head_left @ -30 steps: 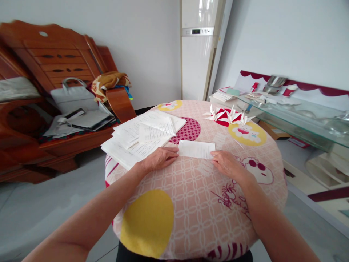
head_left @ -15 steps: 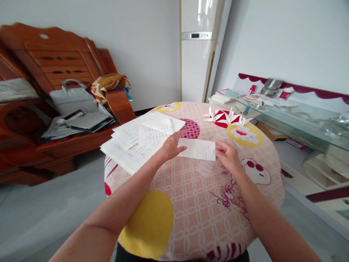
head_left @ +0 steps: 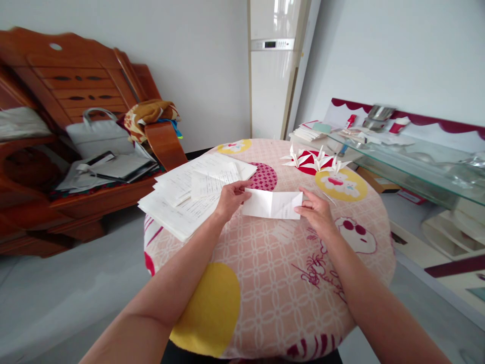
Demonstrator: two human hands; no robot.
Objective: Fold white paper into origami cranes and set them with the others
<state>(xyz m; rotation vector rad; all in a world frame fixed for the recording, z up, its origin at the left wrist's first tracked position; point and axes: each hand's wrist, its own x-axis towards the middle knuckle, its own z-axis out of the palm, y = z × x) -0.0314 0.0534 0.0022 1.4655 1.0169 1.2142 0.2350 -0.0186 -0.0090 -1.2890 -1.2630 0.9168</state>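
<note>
A folded white paper strip (head_left: 272, 204) is lifted a little off the round table (head_left: 273, 283) with its patterned pink cloth. My left hand (head_left: 229, 198) pinches the strip's left end, fingers closed on it. My right hand (head_left: 316, 213) grips its right end. Both hands are at the table's middle, the paper stretched between them with a crease showing near its centre.
A spread stack of written sheets (head_left: 189, 194) lies on the table's left. Several white folded paper cranes (head_left: 316, 161) sit at the far edge. A wooden bench (head_left: 76, 131) with a grey bag stands left, a glass shelf (head_left: 413, 156) right, a white fridge (head_left: 271, 71) behind.
The paper lay flat under both hands a second ago; both hands have since taken its ends and raised it off the cloth.
</note>
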